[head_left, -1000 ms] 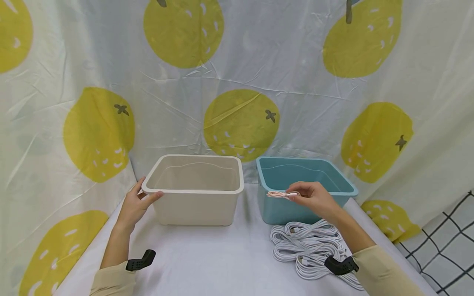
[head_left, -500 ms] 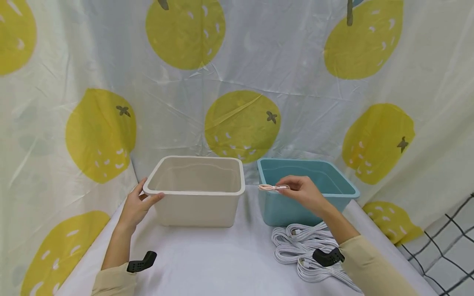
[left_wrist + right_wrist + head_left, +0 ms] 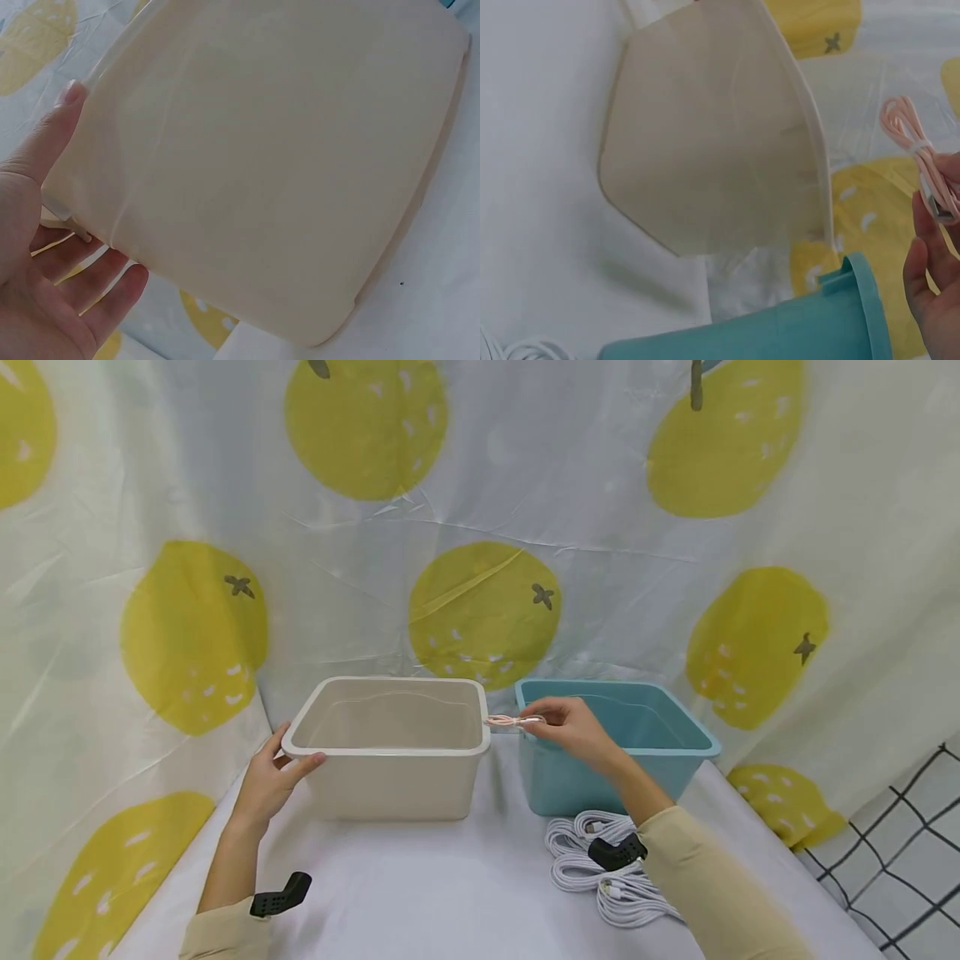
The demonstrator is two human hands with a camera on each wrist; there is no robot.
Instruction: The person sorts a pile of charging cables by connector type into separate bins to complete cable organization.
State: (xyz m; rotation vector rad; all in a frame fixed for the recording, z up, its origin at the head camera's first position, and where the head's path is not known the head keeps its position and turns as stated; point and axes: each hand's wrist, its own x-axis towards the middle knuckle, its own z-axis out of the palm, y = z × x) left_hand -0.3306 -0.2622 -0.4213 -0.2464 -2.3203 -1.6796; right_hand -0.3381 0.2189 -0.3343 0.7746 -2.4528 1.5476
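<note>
A bundled pink USB cable [image 3: 905,124], tied with a white band, is pinched in my right hand [image 3: 573,727]. In the head view it hangs above the gap between two bins, its looped end overlapping the right rim of the beige bin [image 3: 397,785]. My left hand [image 3: 268,781] holds that bin at its left front corner. The left wrist view shows the thumb [image 3: 56,127] along the rim and the other fingers by the bin's side wall. Beneath my right forearm, the teal bin [image 3: 566,785] stands to the right.
Several coiled white cables [image 3: 577,860] lie in front of the teal bin, partly hidden by my right sleeve. A lemon-print curtain [image 3: 337,585] hangs behind both bins. A black wire grid [image 3: 900,835] shows at the lower right, beside the white-covered table [image 3: 420,893].
My right hand has carried the pink USB cable leftward and slightly up, from over the teal bin's front to the beige bin's right rim. The left hand keeps its place.
</note>
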